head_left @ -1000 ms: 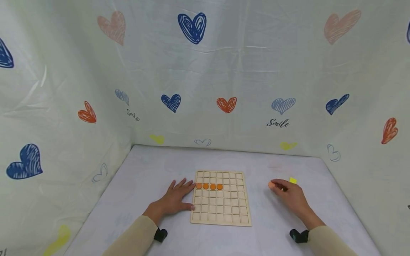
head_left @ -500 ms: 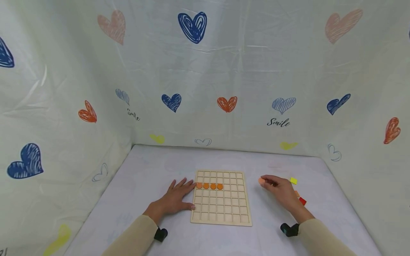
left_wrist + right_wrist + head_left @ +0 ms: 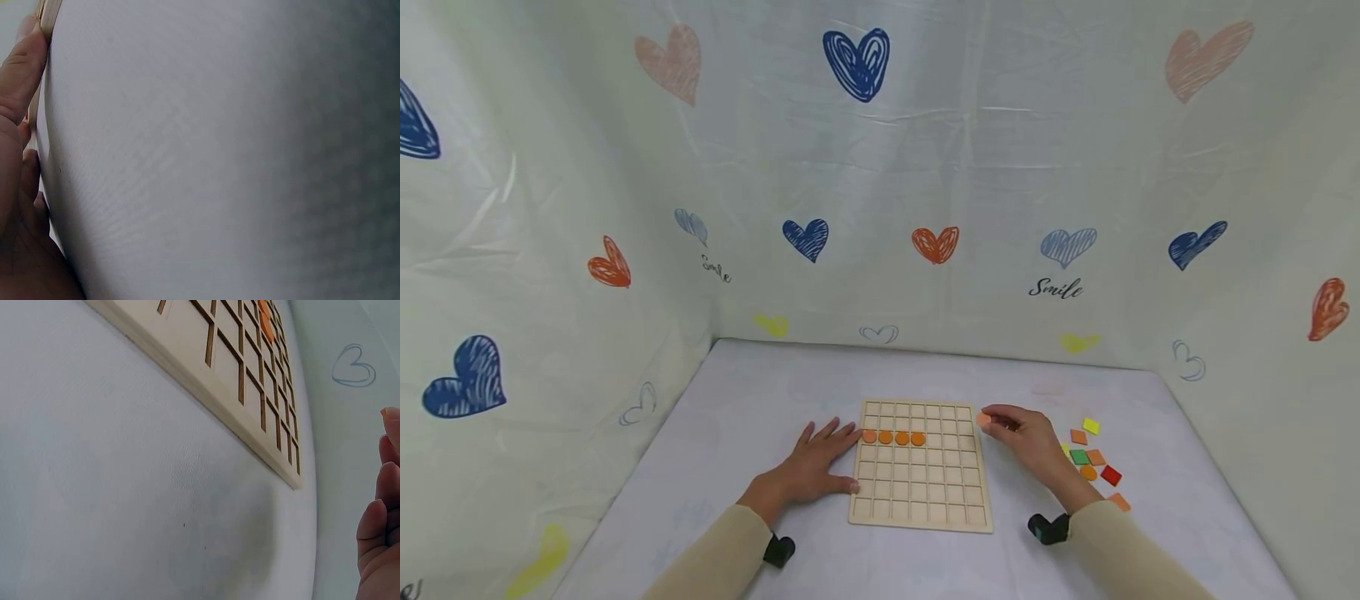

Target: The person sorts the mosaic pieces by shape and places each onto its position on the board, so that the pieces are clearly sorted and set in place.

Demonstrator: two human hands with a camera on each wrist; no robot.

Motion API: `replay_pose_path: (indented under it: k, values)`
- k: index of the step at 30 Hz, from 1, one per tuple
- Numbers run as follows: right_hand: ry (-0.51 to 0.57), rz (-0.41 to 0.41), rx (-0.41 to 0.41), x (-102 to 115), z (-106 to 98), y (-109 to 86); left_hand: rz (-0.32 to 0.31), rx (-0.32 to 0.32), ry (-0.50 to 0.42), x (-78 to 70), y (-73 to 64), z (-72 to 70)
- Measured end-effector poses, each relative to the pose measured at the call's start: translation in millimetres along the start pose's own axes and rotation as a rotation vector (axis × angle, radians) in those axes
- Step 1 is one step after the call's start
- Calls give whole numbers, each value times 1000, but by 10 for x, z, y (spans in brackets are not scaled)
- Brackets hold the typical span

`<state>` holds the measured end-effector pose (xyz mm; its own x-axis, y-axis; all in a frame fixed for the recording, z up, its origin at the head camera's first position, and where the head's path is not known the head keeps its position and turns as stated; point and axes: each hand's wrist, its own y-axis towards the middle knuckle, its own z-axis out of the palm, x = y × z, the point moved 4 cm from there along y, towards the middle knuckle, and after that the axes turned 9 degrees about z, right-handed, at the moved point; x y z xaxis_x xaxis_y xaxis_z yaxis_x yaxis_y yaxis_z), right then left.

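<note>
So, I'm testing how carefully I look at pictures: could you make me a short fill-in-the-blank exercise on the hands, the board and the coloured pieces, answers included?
The left hand touches the wooden board along its ____ edge.
The row of discs lying on the board numbers ____.
The right hand pinches a single disc coloured ____.
The green tile and the red tile lie to the ____ of the board.

Missing words: left; four; orange; right.
</note>
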<state>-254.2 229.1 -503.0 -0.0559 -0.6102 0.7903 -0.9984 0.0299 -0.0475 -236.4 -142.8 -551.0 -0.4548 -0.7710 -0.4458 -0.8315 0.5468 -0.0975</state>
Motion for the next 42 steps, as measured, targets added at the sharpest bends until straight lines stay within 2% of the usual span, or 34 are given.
replay_pose_path:
  k: [12,22,29,37,42]
  values:
    - [37,-14,31,151,283,71,7,3,-9,-32,12,-18]
    - [65,-34,60,195,457,96,33,-15,-40,-59,0,-65]
    - [28,-34,106,165,593,147,28,-13,-40,-74,-1,-76]
    - [-9,-30,125,106,716,187,-1,-10,-12,-66,-6,-69]
    - [-33,-42,128,116,751,163,-1,-9,-27,-70,-30,-62]
